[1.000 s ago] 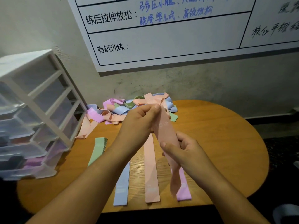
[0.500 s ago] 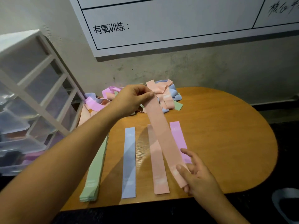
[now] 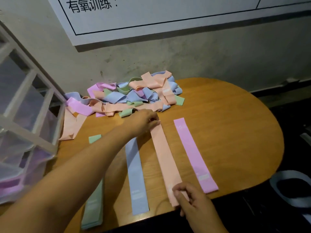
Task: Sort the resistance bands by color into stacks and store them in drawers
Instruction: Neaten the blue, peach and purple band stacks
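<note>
Peach band (image 3: 165, 158), held up in the air just before, was now laid flat on the table (image 3: 227, 132) between the blue band (image 3: 136, 175) and the pink band (image 3: 193, 155). Its ends were pinched by the left hand (image 3: 143, 121) and the right hand (image 3: 190, 197).

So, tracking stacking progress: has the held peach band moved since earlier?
Yes. The peach band came down from mid-air, now flat on the table between the blue band and pink band.

One table (image 3: 227, 123) bore four strips: one green strip (image 3: 92, 211), one blue strip (image 3: 136, 179), one peach strip (image 3: 165, 157), one pink strip (image 3: 193, 153). There were also one tangled heap (image 3: 131, 96), one drawer unit (image 3: 25, 115), one wall chart (image 3: 168, 14), and two hands: left hand (image 3: 143, 121), right hand (image 3: 191, 197).
</note>
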